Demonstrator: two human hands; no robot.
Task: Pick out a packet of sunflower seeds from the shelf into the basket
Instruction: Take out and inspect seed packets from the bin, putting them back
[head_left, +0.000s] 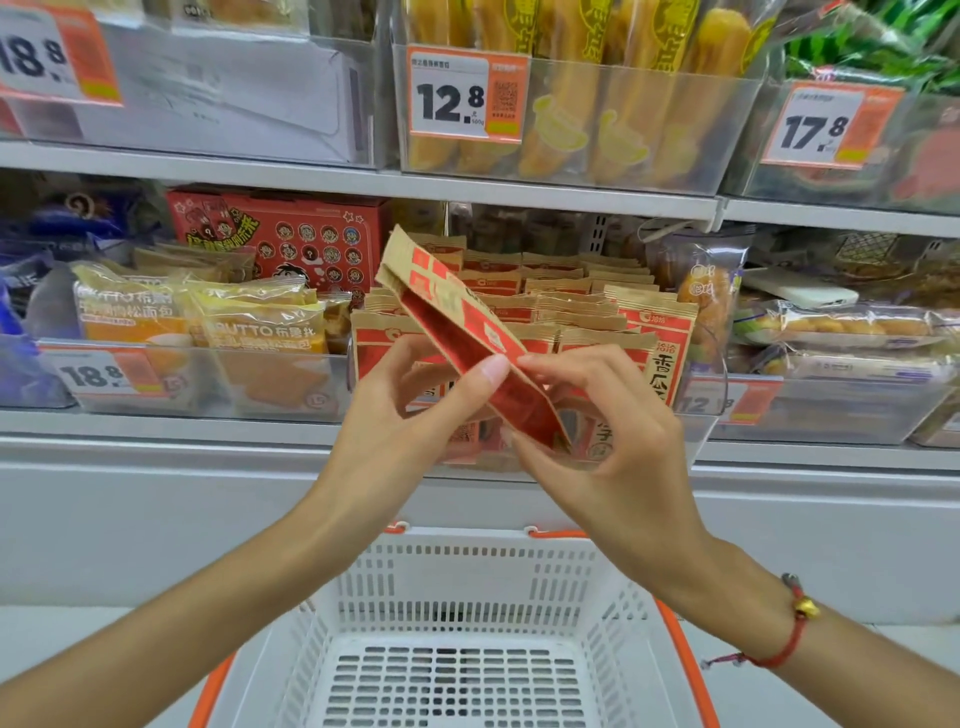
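Sunflower seed packet of brown and red paper (457, 332) is being held tilted before the shelf's front edge, above the white slotted plastic basket (457, 618). Left hand (400, 415) and right hand (608, 431) are both pinching its lower part.

Sunflower seed packet (457, 332): kraft-brown paper, red panels, seen edge-on, tilted, top up-left; I hold it above my basket (467, 582). Basket: white slotted plastic, orange handles, below the shelf (156, 431).
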